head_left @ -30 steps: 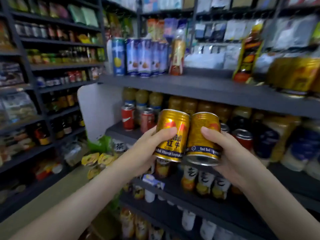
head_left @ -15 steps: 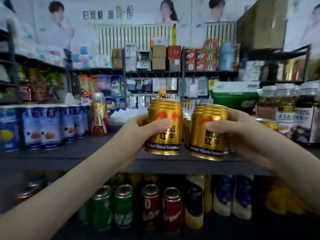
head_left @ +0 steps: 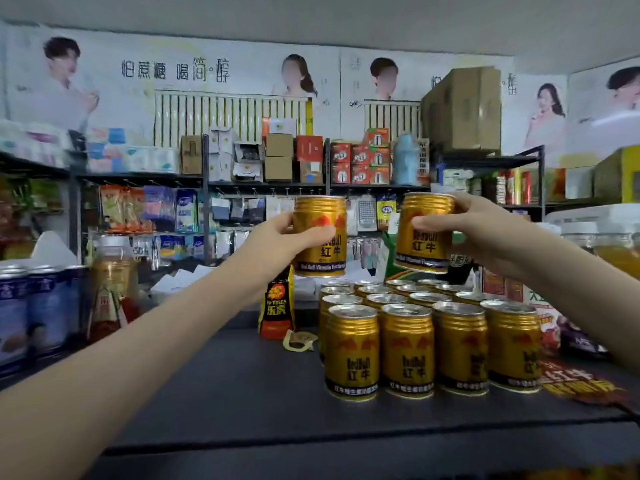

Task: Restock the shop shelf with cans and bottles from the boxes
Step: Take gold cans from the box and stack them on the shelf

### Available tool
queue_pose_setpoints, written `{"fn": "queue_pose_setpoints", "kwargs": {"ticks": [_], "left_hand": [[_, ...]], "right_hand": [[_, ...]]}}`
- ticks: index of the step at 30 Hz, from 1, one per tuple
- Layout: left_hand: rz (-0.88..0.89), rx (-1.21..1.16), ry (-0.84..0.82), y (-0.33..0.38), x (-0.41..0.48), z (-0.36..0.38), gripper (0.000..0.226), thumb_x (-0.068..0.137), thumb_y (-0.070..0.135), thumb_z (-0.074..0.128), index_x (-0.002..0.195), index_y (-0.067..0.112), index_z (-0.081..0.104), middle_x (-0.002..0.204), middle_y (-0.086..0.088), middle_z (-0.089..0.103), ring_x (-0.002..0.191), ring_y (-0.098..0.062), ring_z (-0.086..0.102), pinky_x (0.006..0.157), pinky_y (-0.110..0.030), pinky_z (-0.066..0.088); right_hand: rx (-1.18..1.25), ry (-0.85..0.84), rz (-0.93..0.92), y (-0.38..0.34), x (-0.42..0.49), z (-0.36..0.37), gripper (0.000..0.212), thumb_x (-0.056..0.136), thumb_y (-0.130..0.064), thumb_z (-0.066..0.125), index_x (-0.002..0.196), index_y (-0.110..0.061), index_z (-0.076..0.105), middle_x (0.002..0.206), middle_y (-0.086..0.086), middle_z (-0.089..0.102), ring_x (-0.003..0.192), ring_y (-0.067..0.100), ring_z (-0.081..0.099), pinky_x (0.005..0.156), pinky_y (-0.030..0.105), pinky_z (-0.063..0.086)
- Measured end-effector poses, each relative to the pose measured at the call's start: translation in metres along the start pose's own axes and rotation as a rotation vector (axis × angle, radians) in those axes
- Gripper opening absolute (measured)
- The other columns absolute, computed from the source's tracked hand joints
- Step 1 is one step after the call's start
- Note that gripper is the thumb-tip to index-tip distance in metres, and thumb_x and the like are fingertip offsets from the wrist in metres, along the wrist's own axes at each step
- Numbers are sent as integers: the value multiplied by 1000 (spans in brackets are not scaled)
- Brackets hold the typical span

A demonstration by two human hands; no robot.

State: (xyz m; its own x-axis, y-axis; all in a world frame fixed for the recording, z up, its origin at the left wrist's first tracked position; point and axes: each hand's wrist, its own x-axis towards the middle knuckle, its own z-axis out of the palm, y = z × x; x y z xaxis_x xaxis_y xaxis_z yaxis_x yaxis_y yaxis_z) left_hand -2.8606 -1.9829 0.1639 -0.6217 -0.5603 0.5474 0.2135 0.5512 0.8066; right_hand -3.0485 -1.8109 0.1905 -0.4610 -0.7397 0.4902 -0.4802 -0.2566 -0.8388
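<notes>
Two gold cans are held aloft, one in each hand. The left hand (head_left: 277, 242) is clamped on the left can (head_left: 319, 236), thumb across its front and fingers hidden behind it; the can is held upright. The right hand (head_left: 485, 233) is closed around the right can (head_left: 425, 233), which is tipped slightly, its base swung toward seven o'clock. The two hands are kept apart, with a clear gap between the cans.

Directly below, at six o'clock from the right can and at about five o'clock from the left one, a block of matching gold cans (head_left: 429, 344) is standing on the dark shelf (head_left: 225, 386), lined up in rows running away from the viewer, all upright. The right hand is judged the nearer to this block. Bare shelf is seen at the block's nine o'clock side, below the left can, so a downward move with the long axis kept vertical is probably called for; the right can would first need to be straightened.

Further out, an orange-and-black pouch (head_left: 278, 308) is standing just beside the block's rear left corner, and blue cans (head_left: 27, 313) are ranged at the far left edge.
</notes>
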Motion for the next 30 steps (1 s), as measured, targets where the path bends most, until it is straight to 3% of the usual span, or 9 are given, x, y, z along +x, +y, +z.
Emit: {"fn": "queue_pose_setpoints", "kwargs": {"ticks": [5, 9, 13, 18, 23, 27, 30], "left_hand": [[-77, 55, 53, -35, 41, 13, 33, 76, 30, 77, 106, 26, 63, 106, 3, 71, 100, -16, 66, 97, -40, 49], [-137, 106, 63, -55, 64, 13, 49, 72, 30, 81, 115, 18, 61, 109, -1, 70, 103, -21, 65, 97, -45, 49], [-169, 133, 17, -68, 72, 13, 47, 76, 27, 77, 117, 15, 58, 110, -1, 68, 104, -18, 63, 98, -41, 48], [-154, 153, -62, -70, 80, 25, 24, 79, 23, 74, 99, 21, 61, 101, 1, 69, 94, -10, 64, 81, -26, 50], [-152, 169, -102, -71, 87, 38, 35, 83, 28, 71, 114, 17, 60, 102, 5, 67, 90, -3, 61, 67, -18, 43], [-166, 145, -122, -76, 94, 36, 48, 82, 32, 71, 125, 16, 55, 118, 0, 64, 110, -13, 57, 99, -39, 43], [-161, 90, -156, -80, 93, 33, 50, 82, 32, 71, 127, 17, 53, 122, -1, 63, 117, -17, 56, 108, -49, 37]], "right_hand": [[-46, -65, 26, 20, 34, -3, 61, 67, -17, 77, 123, -15, 52, 114, 6, 64, 103, 24, 62, 79, 35, 52], [-92, -109, 27, 33, 59, 1, 47, 72, -17, 78, 112, -18, 53, 106, 4, 65, 95, 20, 64, 70, 30, 53], [-151, -144, 29, 48, 81, 8, 49, 72, -16, 79, 113, -13, 54, 106, 8, 67, 96, 23, 66, 77, 34, 56], [-259, -139, 63, 67, 97, 13, 45, 72, -19, 81, 108, -10, 55, 99, 10, 69, 91, 25, 68, 85, 43, 56], [-280, -200, 93, 75, 99, 16, 45, 73, -18, 80, 110, -7, 56, 97, 10, 70, 87, 23, 70, 70, 33, 57], [-285, -231, 110, 73, 106, 18, 42, 75, -17, 78, 108, -6, 56, 96, 10, 71, 87, 23, 71, 70, 34, 57], [-269, -255, 119, 72, 108, 19, 35, 77, -16, 77, 104, -8, 56, 96, 9, 71, 89, 23, 70, 80, 39, 57]]}}
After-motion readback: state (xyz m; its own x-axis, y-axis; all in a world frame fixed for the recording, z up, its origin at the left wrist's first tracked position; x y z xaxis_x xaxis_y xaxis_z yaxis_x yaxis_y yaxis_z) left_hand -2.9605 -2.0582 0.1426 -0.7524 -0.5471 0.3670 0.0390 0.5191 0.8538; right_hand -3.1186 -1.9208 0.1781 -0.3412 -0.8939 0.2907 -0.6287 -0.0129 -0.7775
